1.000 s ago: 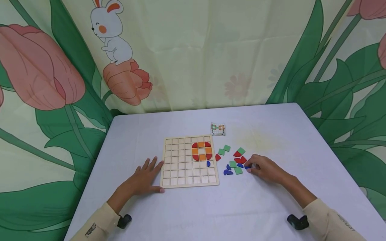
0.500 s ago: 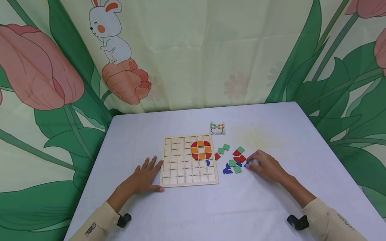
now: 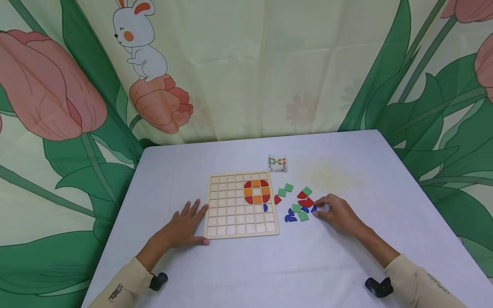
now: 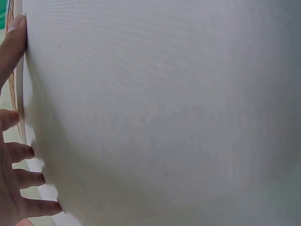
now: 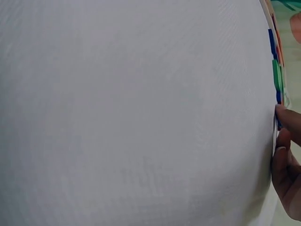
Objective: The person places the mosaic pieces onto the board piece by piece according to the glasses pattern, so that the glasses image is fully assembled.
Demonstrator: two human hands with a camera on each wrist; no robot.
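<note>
A wooden grid board [image 3: 227, 214] lies on the table, with a ring of red and orange pieces [image 3: 256, 199] in its upper right and a blue half-round piece [image 3: 265, 208] below that ring. My left hand [image 3: 184, 226] rests with spread fingers at the board's left edge; thumb and fingertips touch or nearly touch it. Right of the board, my right hand [image 3: 339, 214] pinches another blue half-round piece [image 3: 314, 208] between thumb and forefinger, at table level. In the right wrist view the right hand [image 5: 287, 160] is partly cut off, and its fingertips hide most of that piece.
Loose green squares [image 3: 303, 216], red quarter-round pieces [image 3: 302, 195] and blue half-round pieces [image 3: 291, 218] lie between board and right hand. A small pattern card [image 3: 277, 163] sits behind the board's top right corner. A white cloth [image 3: 246, 273] covers the table.
The blue half-round piece at my right fingertips has turned from lying flatter to a steeper slant and shifted slightly. My left hand and the board stay in place.
</note>
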